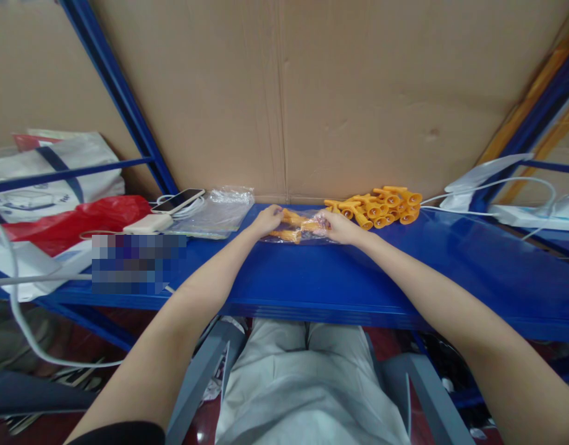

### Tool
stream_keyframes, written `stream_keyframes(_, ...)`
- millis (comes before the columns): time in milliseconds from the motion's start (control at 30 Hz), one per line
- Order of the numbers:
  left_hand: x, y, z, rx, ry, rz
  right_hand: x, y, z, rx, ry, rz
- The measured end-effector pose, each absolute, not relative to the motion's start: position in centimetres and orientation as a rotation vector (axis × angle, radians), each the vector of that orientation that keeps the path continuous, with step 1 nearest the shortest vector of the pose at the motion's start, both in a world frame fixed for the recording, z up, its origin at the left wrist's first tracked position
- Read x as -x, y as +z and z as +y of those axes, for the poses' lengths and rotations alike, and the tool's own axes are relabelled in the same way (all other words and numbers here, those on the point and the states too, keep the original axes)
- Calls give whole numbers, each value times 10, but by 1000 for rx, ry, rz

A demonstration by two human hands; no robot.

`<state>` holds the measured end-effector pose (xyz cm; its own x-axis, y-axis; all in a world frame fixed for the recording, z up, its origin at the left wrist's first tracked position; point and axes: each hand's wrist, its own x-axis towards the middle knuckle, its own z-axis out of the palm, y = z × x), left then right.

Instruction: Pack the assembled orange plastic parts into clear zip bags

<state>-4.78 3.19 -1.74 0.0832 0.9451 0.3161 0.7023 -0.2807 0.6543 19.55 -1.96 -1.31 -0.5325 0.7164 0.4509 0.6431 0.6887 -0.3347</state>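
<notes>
Both my hands meet over a clear plastic bag that lies on the blue shelf and holds orange plastic parts. My left hand grips the bag's left end with fingers curled. My right hand pinches its right end. Just right of my right hand lies a loose pile of several orange plastic parts against the cardboard wall.
A stack of empty clear bags lies left of my hands, with a phone and a white charger beside it. A red bag and white bags sit at far left. White cables and a power strip lie at right.
</notes>
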Motion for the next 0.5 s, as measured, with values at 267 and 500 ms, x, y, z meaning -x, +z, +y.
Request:
stream_keyframes(267, 38, -19, 25, -1932, 1066, 1402, -193, -12, -23, 972, 349, -2300)
stream_keyframes(500, 35, -9, 11, -2082, 923, 1465, -193, -9, -23, 1061, 103, -2412)
